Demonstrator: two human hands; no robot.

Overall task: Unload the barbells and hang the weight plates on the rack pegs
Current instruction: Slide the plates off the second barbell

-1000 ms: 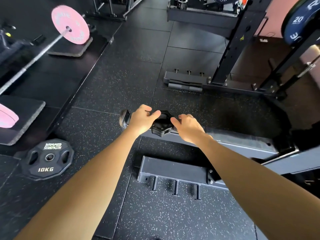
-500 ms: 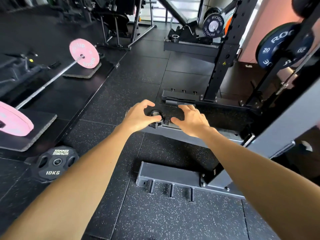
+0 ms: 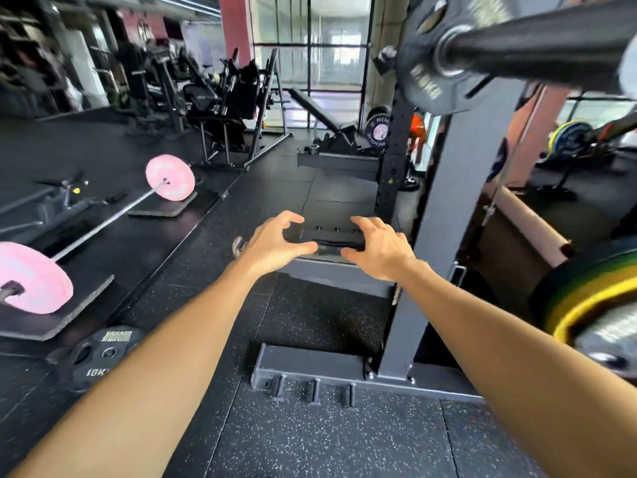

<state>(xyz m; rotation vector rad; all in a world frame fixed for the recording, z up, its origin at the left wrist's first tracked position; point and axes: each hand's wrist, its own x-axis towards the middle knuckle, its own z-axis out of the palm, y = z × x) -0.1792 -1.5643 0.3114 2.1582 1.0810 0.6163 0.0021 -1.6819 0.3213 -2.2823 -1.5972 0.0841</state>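
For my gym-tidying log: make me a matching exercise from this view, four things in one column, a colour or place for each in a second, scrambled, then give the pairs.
Things:
1. far barbell plate
2. Hammer Strength 10 kg plate
3. plate on the bar at top right
4. left hand

Colour or place:
A. lies flat on the floor, low on the left
B. pink, standing on a dark pad
C. held out in the air, fingers curved, holding nothing
D. dark grey, high up beside the rack upright

Pairs: 1-B, 2-A, 3-D, 4-C
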